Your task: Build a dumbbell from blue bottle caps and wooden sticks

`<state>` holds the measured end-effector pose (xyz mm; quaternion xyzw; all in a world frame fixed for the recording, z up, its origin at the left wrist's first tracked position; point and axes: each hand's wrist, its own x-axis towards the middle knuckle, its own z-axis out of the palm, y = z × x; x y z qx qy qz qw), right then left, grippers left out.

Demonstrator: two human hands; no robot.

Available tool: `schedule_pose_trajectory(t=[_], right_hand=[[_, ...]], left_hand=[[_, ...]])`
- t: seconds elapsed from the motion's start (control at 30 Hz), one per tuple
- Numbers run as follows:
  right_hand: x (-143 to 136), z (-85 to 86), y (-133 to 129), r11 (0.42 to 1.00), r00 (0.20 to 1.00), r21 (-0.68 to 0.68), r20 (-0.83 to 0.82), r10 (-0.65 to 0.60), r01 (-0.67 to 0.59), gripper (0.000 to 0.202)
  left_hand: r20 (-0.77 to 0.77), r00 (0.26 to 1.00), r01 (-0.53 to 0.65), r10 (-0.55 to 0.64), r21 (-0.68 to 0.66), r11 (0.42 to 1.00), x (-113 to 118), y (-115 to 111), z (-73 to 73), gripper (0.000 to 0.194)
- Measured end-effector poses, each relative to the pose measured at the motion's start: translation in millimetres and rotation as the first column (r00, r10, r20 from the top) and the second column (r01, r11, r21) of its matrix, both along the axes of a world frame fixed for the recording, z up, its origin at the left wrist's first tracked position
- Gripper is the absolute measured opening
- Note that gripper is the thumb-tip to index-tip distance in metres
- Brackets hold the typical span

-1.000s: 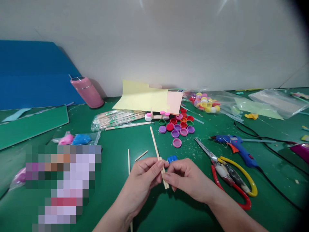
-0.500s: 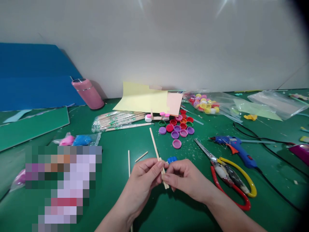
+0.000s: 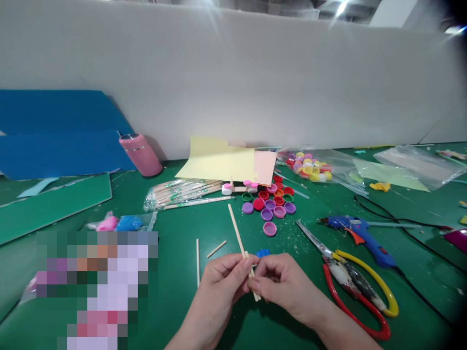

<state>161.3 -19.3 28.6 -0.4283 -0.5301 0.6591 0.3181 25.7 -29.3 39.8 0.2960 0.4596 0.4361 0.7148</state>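
Near the bottom centre, my left hand (image 3: pixel 228 279) pinches a long thin wooden stick (image 3: pixel 236 228) together with a shorter piece alongside it. My right hand (image 3: pixel 279 277) is closed on the lower end of the same sticks, thumb and fingertips pressed together. The long stick slants up and to the left above my fingers. Just behind my right fingers lies a blue piece (image 3: pixel 262 253), partly hidden. Another stick (image 3: pixel 198 262) and a short stick piece (image 3: pixel 216 249) rest on the green table left of my hands.
Bottle caps (image 3: pixel 270 229) lie beyond my hands, near bagged sticks (image 3: pixel 182 192) and yellow paper (image 3: pixel 219 158). Scissors (image 3: pixel 343 272) and a blue glue gun (image 3: pixel 368 238) with its cord are on the right. A pink bottle (image 3: pixel 141 155) stands back left.
The view has tilted up, so the table items appear lower. Both hands keep hold of the sticks, with little change in grip.
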Motion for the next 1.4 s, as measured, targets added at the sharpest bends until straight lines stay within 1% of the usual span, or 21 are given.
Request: schedule_pose_trajectory(t=[0.17, 0.3, 0.4, 0.5, 0.8, 0.97, 1.23, 1.3, 1.4], right_hand=[[-2, 0.7, 1, 1.000, 1.000, 0.015, 0.000, -0.023, 0.023, 0.037], [-2, -1.1, 1, 0.998, 0.999, 0.064, -0.044, -0.007, 0.010, 0.032], [-2, -2.0, 0, 0.994, 0.999, 0.109, -0.032, -0.019, 0.022, 0.031], [-2, -1.6, 0, 0.991, 0.999, 0.127, -0.006, -0.038, 0.039, 0.030], [-6, -4.4, -1, 0.988, 0.999, 0.149, 0.010, -0.048, 0.046, 0.026], [-8, -6.0, -2, 0.987, 0.999, 0.153, 0.005, -0.042, 0.041, 0.025], [-7, -10.3, -1, 0.985, 1.000, 0.171, 0.002, -0.026, 0.025, 0.024], [-7, -9.4, -1, 0.985, 1.000, 0.175, 0.003, -0.012, 0.011, 0.025], [-2, -3.1, 0, 0.983, 0.999, 0.182, 0.042, 0.018, -0.025, 0.025]], left_hand=[[0.004, 0.996, -0.083, 0.084, -0.040, 0.996, 3, -2, -0.2, 0.022], [0.017, 0.989, -0.149, 0.149, -0.001, 0.989, 7, -5, 1.1, 0.019], [0.013, 0.984, -0.180, 0.179, 0.017, 0.984, 8, -5, -0.7, 0.014], [0.045, 0.977, -0.209, 0.208, 0.019, 0.978, 8, -4, -3.0, 0.011], [0.052, 0.962, -0.269, 0.269, -0.014, 0.963, 9, -5, -0.7, 0.013], [0.047, 0.958, -0.283, 0.283, -0.018, 0.959, 10, -6, -1.2, 0.011], [0.108, 0.958, -0.261, 0.265, -0.049, 0.964, 10, -2, -3.1, 0.012], [0.115, 0.957, -0.262, 0.267, -0.057, 0.963, 9, -2, -2.7, 0.012], [0.109, 0.954, -0.274, 0.278, -0.054, 0.960, 8, -2, -1.9, 0.011]])
